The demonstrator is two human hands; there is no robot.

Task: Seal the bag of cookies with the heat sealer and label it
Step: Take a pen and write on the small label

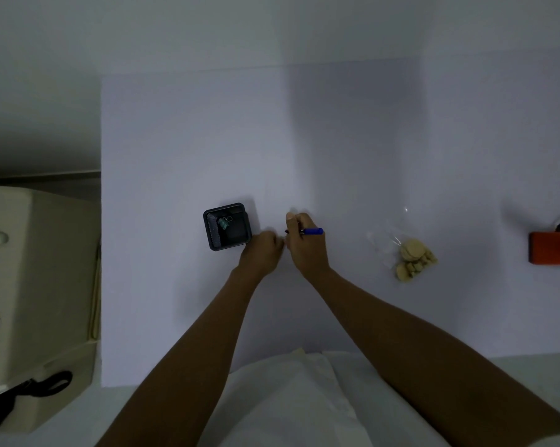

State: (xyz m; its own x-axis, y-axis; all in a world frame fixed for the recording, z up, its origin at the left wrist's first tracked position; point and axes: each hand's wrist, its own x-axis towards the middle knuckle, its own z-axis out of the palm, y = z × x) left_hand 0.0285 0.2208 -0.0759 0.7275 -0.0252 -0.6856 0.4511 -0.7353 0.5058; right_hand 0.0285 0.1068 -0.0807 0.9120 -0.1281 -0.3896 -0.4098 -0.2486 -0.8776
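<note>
On the white table (188, 150), the right hand (306, 245) grips a blue pen (312, 231); the left hand (263, 251) touches it, fingers curled, contents unclear. Probably label writing: steady the label flat. Bag of cookies (410, 253) lies well right, near the orange sealer (552, 248). Dim room, black tray (227, 225) beside.

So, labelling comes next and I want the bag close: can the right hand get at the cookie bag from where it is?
Probably yes: the bare table lies between the right hand and the cookie bag, though that hand holds a blue pen.
</note>
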